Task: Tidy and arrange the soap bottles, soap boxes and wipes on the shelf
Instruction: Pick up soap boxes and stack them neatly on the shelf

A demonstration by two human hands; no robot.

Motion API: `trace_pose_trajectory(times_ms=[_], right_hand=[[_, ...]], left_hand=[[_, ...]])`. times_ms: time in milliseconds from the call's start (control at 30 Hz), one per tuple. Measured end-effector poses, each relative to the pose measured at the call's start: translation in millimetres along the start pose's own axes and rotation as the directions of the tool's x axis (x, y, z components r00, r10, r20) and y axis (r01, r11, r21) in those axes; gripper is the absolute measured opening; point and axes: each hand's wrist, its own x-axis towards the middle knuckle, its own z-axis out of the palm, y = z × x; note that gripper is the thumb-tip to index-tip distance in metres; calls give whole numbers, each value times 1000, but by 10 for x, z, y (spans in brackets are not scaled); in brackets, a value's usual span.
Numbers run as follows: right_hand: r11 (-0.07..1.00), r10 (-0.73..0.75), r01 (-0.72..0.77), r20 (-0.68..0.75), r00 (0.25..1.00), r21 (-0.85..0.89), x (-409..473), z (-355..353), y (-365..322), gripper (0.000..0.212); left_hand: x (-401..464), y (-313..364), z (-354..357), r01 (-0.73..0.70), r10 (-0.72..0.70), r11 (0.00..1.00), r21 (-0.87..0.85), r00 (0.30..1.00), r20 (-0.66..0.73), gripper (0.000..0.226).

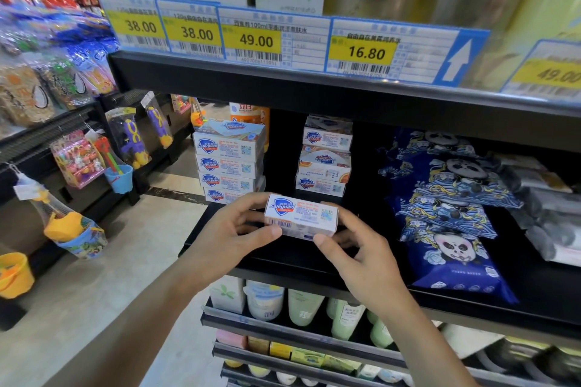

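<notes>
My left hand and right hand each pinch one end of a soap box, fingers curled round it, just in front of the shelf. For a clean placement, I would keep the box level, label outward, and seat it squarely on the shorter stack beside the taller stack, edges flush.

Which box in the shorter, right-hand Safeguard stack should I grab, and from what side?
Take the top box of the right stack by its two short ends, coming from the front. It sits free on top with space on both sides; the shelf above probably leaves little room for a grip from above.
</notes>
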Motion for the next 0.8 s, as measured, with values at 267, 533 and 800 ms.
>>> trace_pose_trajectory(times_ms=[267,533,800], right_hand=[[1000,-11,11,-13,1000,-1,-1,-9,-39,51],[999,-1,2,-26,1000,44,-5,-1,-24,77],[1000,-10,10,22,1000,12,-8,-5,-39,100]], left_hand=[[16,-7,8,10,-10,1000,-9,1000,9,39],[33,-13,35,18,-18,1000,-21,1000,3,32],[27,-5,51,21,-21,1000,9,1000,2,30]])
